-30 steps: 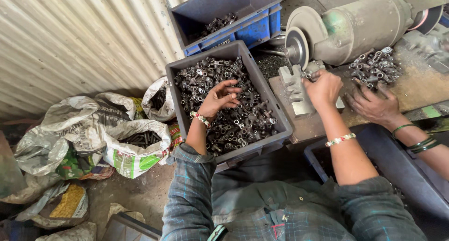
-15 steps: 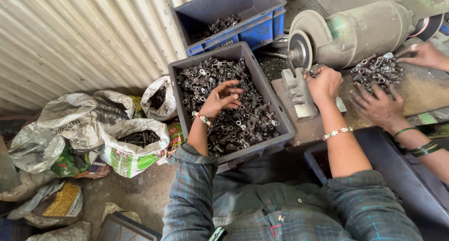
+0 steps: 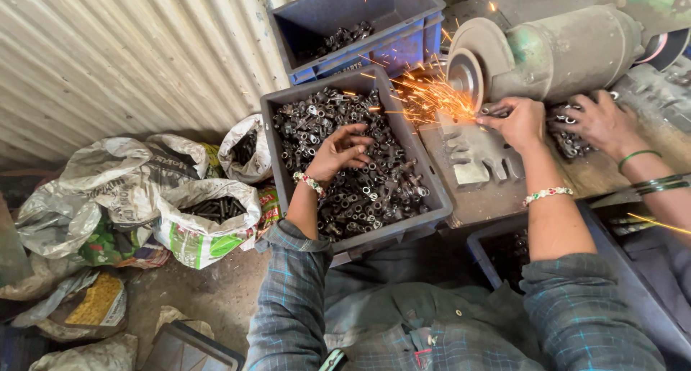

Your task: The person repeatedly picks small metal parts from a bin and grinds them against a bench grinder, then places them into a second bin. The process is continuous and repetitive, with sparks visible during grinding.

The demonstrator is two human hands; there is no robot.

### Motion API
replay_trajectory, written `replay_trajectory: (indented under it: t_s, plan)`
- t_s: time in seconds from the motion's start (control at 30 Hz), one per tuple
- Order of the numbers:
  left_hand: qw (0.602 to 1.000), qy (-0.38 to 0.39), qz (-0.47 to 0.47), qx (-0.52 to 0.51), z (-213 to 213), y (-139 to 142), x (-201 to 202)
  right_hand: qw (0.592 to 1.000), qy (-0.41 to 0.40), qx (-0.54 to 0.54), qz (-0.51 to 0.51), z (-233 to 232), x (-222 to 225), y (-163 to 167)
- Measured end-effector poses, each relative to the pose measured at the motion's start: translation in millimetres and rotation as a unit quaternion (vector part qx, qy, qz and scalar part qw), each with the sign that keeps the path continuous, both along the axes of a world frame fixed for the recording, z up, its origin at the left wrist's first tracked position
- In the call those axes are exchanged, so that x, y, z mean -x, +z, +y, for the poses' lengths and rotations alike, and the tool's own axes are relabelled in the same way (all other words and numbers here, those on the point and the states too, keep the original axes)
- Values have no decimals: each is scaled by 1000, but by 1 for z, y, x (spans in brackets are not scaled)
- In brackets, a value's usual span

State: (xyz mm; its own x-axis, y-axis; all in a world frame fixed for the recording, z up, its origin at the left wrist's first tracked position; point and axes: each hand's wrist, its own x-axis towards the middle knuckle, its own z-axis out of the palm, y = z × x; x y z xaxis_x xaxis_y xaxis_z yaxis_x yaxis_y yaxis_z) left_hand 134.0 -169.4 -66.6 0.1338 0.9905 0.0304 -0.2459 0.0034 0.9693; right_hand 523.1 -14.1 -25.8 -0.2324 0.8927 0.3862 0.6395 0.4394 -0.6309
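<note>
My left hand (image 3: 341, 152) rests with spread fingers on a heap of small dark metal parts (image 3: 374, 191) in a grey plastic crate (image 3: 432, 198); whether it grips one I cannot tell. My right hand (image 3: 517, 120) presses a small part, hidden by the fingers, against the spinning grinding wheel (image 3: 466, 74) of a green bench grinder (image 3: 568, 51). Orange sparks (image 3: 425, 94) spray left over the crate. A metal tool rest (image 3: 475, 155) lies just below the wheel.
Another person's hand (image 3: 603, 123) with bangles reaches into a pile of parts right of mine. A blue crate (image 3: 360, 25) with parts stands behind. Open sacks (image 3: 205, 216) of metal pieces lie on the floor at left, against a corrugated metal wall (image 3: 108, 61). A dark bin (image 3: 504, 252) sits under the bench.
My right hand has brought its part onto the wheel and sparks now fly. My left hand stays on the parts in the grey crate. The other person's hand moved closer.
</note>
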Motion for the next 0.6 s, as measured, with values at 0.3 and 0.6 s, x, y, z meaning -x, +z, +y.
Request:
replay_trajectory:
  t_s: [0.3,0.6]
  plan:
    - [1000,5,-8,6,3,-5,6,987,-11,-134,-92,-15,-3,3]
    - [999,37,-30,2,4,-9,12,986,-18,-124,-108,-17,-2,5]
